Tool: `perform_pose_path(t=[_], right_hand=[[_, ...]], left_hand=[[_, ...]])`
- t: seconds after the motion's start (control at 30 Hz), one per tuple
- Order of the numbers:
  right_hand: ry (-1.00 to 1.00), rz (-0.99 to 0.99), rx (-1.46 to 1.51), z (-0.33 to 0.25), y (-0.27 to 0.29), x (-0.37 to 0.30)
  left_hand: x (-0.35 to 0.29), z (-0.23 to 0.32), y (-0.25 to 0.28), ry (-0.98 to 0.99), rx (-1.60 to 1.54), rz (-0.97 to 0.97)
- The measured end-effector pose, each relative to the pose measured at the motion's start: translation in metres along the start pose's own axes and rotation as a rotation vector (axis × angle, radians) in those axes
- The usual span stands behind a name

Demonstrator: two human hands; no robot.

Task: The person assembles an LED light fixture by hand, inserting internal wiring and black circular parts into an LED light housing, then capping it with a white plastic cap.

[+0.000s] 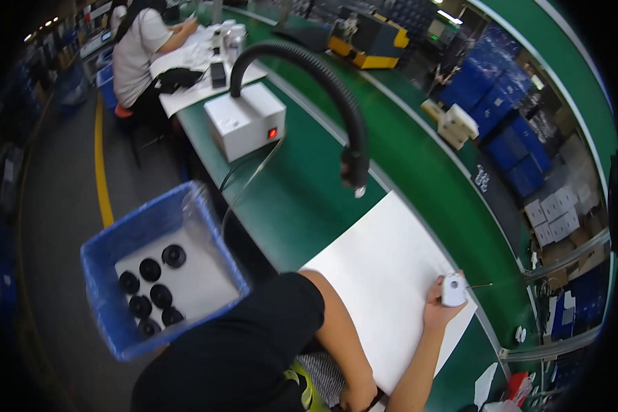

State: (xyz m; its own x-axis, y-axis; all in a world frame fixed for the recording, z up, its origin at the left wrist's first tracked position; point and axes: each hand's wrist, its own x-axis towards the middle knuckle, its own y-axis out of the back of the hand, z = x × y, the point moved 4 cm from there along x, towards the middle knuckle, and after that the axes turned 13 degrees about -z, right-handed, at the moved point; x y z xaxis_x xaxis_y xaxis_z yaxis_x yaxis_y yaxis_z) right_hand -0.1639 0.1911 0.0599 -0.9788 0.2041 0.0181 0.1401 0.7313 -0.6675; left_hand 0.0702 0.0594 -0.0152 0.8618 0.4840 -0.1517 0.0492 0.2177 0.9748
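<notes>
My right hand (438, 310) is closed around a small white plastic device (454, 290) with rounded corners and a dark round spot on its face. A thin rod or wire sticks out beside it toward the right. The hand is over the right end of a large white sheet (384, 275) on the green bench. My left hand (356, 397) is low by my body at the bottom edge, its forearm bent down from a black sleeve. Its fingers are hidden, so what it touches does not show.
A blue bin (165, 275) at left holds several black round parts (161, 295). A white box (246, 122) with a red switch carries a black bendable arm (309, 58) over the bench (309, 178). Another person (137, 58) sits working at the far left. Yellow-and-black equipment (367, 41) stands at the back.
</notes>
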Motion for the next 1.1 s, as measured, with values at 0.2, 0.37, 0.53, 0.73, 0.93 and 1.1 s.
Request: perform_pose_path(t=[0.2,0.37,0.53,0.73,0.93,1.1], right_hand=[[0.135,-0.271,0.046,-0.027,-0.001,0.001],[0.108,-0.31,-0.095,-0.008,-0.014,0.004],[0.114,-0.228,-0.216,0.0,-0.012,0.002],[0.163,-0.357,-0.164,-0.038,0.032,-0.014],[0.216,-0.139,-0.104,-0.012,0.013,0.0],[0.099,-0.115,0.009,-0.04,0.033,-0.021]], left_hand=[[-0.129,0.127,0.027,0.305,-0.746,0.549],[-0.25,0.251,-0.078,1.688,-0.851,1.403],[-0.324,0.403,-0.272,2.749,-0.66,1.324],[-0.399,0.409,-0.371,2.851,-1.257,0.499],[-0.425,0.474,-0.433,2.66,-0.892,0.718],[-0.408,0.422,-0.375,2.681,-0.593,0.765]])
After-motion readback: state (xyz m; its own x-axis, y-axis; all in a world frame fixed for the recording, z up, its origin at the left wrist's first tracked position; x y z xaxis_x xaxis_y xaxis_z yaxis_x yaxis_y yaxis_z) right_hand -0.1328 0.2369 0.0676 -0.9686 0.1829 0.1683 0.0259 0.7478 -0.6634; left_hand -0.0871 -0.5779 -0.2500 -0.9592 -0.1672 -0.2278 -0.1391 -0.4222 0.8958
